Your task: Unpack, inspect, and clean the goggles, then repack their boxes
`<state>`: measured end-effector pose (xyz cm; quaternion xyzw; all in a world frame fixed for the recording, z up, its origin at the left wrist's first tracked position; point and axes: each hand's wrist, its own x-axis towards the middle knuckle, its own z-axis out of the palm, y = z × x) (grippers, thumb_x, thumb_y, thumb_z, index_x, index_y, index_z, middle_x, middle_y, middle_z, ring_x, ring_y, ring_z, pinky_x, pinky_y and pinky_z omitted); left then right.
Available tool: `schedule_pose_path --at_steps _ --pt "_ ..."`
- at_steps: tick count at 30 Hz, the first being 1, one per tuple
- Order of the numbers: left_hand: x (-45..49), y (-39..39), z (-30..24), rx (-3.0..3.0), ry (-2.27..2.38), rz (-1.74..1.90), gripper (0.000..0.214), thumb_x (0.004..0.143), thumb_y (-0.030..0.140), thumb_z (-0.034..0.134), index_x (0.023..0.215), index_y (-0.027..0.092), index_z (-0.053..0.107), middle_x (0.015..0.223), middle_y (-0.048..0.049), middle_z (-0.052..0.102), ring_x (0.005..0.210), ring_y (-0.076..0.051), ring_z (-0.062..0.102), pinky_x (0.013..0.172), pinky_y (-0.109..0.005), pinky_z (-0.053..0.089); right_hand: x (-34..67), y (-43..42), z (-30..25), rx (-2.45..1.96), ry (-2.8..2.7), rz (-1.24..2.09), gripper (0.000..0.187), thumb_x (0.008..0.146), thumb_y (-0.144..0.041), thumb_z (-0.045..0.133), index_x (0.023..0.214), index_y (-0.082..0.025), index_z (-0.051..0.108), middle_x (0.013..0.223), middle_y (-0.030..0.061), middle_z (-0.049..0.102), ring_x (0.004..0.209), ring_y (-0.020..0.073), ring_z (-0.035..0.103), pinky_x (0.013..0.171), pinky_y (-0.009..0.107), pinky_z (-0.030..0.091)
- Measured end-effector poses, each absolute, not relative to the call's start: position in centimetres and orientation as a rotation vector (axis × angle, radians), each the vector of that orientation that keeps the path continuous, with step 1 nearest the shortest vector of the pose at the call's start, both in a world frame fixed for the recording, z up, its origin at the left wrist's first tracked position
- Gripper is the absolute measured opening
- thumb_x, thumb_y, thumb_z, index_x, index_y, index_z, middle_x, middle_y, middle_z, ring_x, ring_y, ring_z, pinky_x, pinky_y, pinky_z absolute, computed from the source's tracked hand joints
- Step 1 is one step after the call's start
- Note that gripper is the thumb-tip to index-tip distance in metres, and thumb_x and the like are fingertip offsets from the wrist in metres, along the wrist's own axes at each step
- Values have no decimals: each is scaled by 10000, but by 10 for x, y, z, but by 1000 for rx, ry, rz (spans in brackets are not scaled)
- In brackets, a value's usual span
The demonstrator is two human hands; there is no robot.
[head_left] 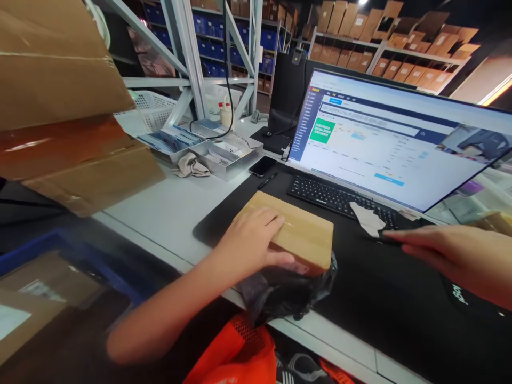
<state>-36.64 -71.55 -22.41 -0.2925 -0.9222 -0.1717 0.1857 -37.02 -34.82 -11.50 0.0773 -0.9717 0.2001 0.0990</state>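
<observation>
A small taped cardboard box point(300, 229) sits on the black desk mat, partly in a black plastic bag point(286, 296) bunched under its near side. My left hand point(254, 237) grips the box, fingers over its top and thumb against the near side. Farther right, my right hand point(448, 253) is closed around a slim dark object point(390, 238), whose kind I cannot make out. Its tip lies beside a crumpled white paper point(366, 217) that overlaps the black keyboard point(324, 194).
Behind the keyboard stands a large monitor point(384, 144). A phone point(262, 166), a black pen point(266, 181), a grey cloth point(192, 165) and a metal tray point(228, 154) lie left of it. Large cartons point(60, 69) hang over the left side; a blue bin point(132, 288) stands below.
</observation>
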Motion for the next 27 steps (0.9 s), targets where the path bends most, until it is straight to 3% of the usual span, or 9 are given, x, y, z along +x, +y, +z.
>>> schedule_pose_path --at_steps 3,5,7,11,15,21,27 --pt "-370 -712 -223 -829 -2650 -375 733 778 703 656 1220 120 622 1201 -154 659 1110 -335 600 962 -481 484 -383 -374 -122 404 -2960 453 493 797 -585 622 1187 -300 721 1083 99 755 938 337 692 834 512 506" --pt "-372 -709 -221 -829 -2638 -286 708 795 704 634 1177 108 630 1144 -155 670 1048 -328 607 913 -463 489 -396 -402 -143 436 -2889 670 556 839 -564 594 1294 -248 633 1058 86 731 887 282 671 775 426 523" --pt "-375 -706 -219 -840 -2605 -226 590 843 663 600 1075 123 648 1049 -137 674 981 -311 606 847 -437 491 -410 -430 -172 453 -2859 995 608 802 -544 644 1301 -200 596 935 57 697 813 238 640 740 377 519" --pt "-376 -699 -214 -788 -2592 -241 299 873 474 592 890 176 616 913 -86 638 926 -287 589 822 -428 472 -430 -468 -222 435 -2742 1487 624 728 -510 736 1239 -181 596 912 28 632 828 209 596 769 358 498" --pt "-379 -692 -211 -712 -2621 -341 288 848 479 612 830 191 592 924 -72 650 922 -273 597 861 -436 451 -434 -472 -237 486 -2652 1860 606 719 -505 764 1209 -188 601 975 33 649 875 207 596 811 354 494" --pt "-385 -691 -210 -623 -2596 -459 417 984 438 440 646 203 505 730 -25 629 725 -192 568 719 -354 409 -432 -466 -240 403 -2603 1991 623 722 -508 766 1224 -181 593 1036 50 658 938 220 615 866 367 501" --pt "-382 -695 -223 -661 -2259 -331 358 945 312 470 600 220 468 563 0 518 570 -171 467 632 -355 336 -431 -469 -244 443 -2581 1904 557 749 -435 732 1224 -182 592 1098 59 654 1014 229 604 967 402 463"
